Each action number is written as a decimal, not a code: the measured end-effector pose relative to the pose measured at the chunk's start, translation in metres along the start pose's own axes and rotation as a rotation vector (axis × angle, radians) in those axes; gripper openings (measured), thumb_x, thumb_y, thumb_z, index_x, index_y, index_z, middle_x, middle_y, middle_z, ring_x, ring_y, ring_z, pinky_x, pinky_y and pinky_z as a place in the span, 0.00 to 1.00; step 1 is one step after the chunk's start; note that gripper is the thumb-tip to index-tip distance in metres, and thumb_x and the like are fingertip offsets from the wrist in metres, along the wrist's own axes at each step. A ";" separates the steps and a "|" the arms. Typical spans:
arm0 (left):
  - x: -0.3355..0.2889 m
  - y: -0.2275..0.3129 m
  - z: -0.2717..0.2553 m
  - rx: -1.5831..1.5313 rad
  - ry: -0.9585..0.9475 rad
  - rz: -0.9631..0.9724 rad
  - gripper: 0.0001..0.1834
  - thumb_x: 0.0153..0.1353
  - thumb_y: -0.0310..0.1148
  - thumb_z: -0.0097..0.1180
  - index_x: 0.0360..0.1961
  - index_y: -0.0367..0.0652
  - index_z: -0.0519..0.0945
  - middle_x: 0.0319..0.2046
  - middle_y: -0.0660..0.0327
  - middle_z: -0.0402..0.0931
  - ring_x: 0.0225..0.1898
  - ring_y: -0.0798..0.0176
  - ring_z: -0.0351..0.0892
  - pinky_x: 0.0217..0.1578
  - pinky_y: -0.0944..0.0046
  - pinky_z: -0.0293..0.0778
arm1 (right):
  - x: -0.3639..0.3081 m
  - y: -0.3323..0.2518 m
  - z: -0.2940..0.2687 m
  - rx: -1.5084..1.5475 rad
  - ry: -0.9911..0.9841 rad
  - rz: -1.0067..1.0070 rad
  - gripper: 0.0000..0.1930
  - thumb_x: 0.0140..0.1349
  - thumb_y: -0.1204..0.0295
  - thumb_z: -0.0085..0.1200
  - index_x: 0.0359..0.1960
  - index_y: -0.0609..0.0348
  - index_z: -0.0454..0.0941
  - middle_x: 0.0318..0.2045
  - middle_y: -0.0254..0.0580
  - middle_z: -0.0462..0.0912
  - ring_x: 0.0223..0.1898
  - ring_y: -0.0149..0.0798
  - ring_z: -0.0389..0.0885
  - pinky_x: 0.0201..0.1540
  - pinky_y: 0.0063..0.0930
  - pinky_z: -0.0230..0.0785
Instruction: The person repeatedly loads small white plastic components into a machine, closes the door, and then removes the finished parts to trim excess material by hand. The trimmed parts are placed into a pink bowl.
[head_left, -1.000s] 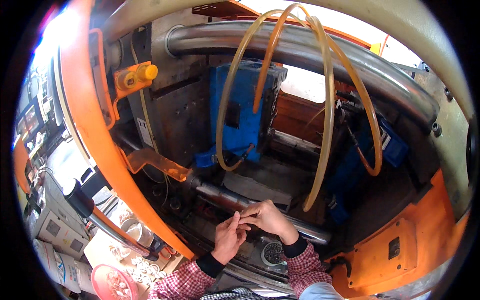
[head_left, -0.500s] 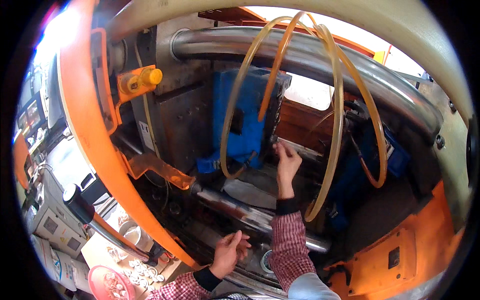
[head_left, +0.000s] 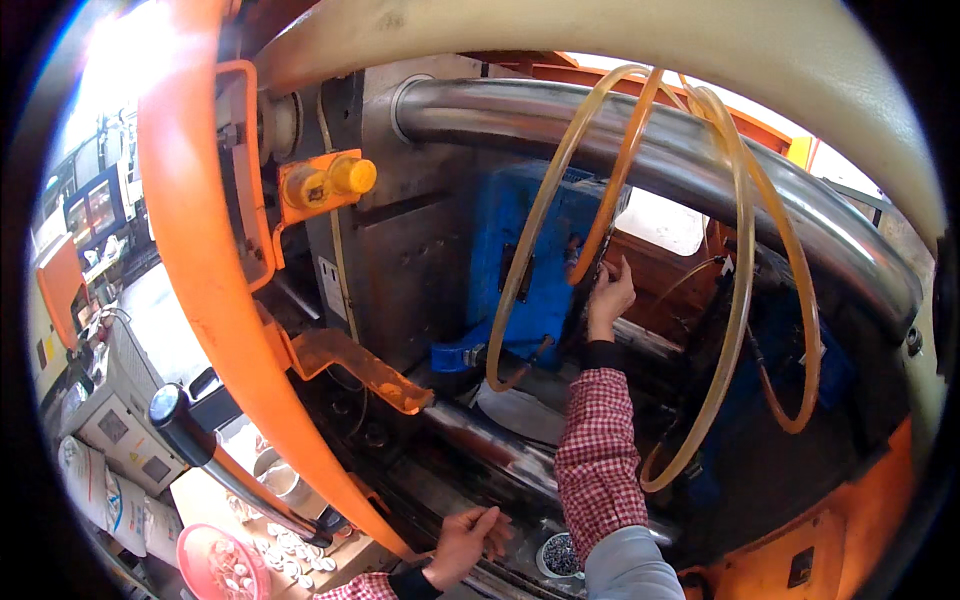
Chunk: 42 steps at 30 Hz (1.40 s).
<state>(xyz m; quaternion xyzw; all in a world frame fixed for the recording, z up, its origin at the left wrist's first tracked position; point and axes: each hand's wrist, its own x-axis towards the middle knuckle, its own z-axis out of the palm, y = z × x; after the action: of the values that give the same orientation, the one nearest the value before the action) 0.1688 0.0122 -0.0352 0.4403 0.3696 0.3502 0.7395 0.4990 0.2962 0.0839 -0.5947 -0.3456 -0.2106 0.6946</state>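
Observation:
Inside a moulding machine, my right hand point(head_left: 612, 297) is raised beside the right edge of a blue mould block point(head_left: 510, 260). Its fingers are bent toward that edge, near the lower end of an orange hose point(head_left: 610, 205); anything pinched in them is too small to make out. Lower down, my left hand point(head_left: 468, 543) hovers with loosely curled fingers, the thumb apart and nothing visible in it. A white cup of dark granules point(head_left: 561, 556) stands to its right, next to my right sleeve. Clear yellowish hoses point(head_left: 743, 250) loop down in front of the mould parts.
Thick steel bars point(head_left: 500, 110) cross above and below point(head_left: 490, 437) my right arm. An orange guard frame point(head_left: 215, 290) with a black-ended handle point(head_left: 170, 405) bounds the left. Beyond it, a pink basin point(head_left: 205, 560) and several small white parts point(head_left: 290, 550) sit on a table.
The view has shifted, so the machine appears farther right and lower. My right hand has moved up along the mould's edge, toward the orange hose end. My left hand stays low.

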 end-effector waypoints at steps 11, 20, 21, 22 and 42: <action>0.015 -0.013 -0.002 -0.009 -0.049 0.035 0.17 0.70 0.38 0.44 0.48 0.33 0.74 0.24 0.64 0.72 0.24 0.69 0.73 0.27 0.71 0.71 | -0.010 0.000 -0.016 -0.190 -0.205 -0.160 0.29 0.51 0.84 0.46 0.59 0.73 0.62 0.47 0.60 0.77 0.47 0.57 0.76 0.51 0.42 0.67; 0.015 0.014 0.010 -0.185 -0.032 -0.006 0.16 0.69 0.41 0.46 0.38 0.35 0.74 0.26 0.54 0.78 0.24 0.63 0.79 0.22 0.68 0.73 | -0.134 -0.121 -0.198 0.216 -1.279 -0.072 0.09 0.52 0.75 0.62 0.34 0.64 0.83 0.31 0.47 0.83 0.32 0.35 0.81 0.38 0.26 0.72; 0.016 0.015 0.017 -0.194 -0.025 0.018 0.18 0.68 0.44 0.47 0.36 0.39 0.75 0.22 0.60 0.76 0.17 0.67 0.74 0.19 0.69 0.69 | -0.146 -0.117 -0.213 0.260 -1.362 0.024 0.09 0.51 0.74 0.63 0.34 0.64 0.83 0.30 0.45 0.84 0.32 0.34 0.81 0.38 0.25 0.72; 0.017 0.015 0.019 -0.222 -0.051 0.012 0.18 0.68 0.45 0.47 0.36 0.39 0.76 0.22 0.61 0.76 0.18 0.68 0.74 0.19 0.70 0.69 | -0.156 -0.115 -0.224 0.310 -1.443 0.122 0.10 0.51 0.73 0.64 0.35 0.64 0.83 0.29 0.44 0.84 0.32 0.33 0.81 0.37 0.24 0.72; 0.012 0.022 0.018 -0.298 -0.015 -0.024 0.26 0.67 0.54 0.43 0.37 0.39 0.78 0.22 0.61 0.76 0.21 0.67 0.74 0.22 0.70 0.66 | -0.148 -0.109 -0.205 0.143 -0.633 -0.015 0.05 0.58 0.77 0.52 0.32 0.63 0.81 0.34 0.48 0.83 0.36 0.43 0.83 0.42 0.32 0.73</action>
<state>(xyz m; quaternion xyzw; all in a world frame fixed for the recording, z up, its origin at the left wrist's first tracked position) 0.1851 0.0234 -0.0119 0.3240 0.3133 0.3889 0.8035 0.3701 0.0571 0.0387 -0.5780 -0.5626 0.0044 0.5911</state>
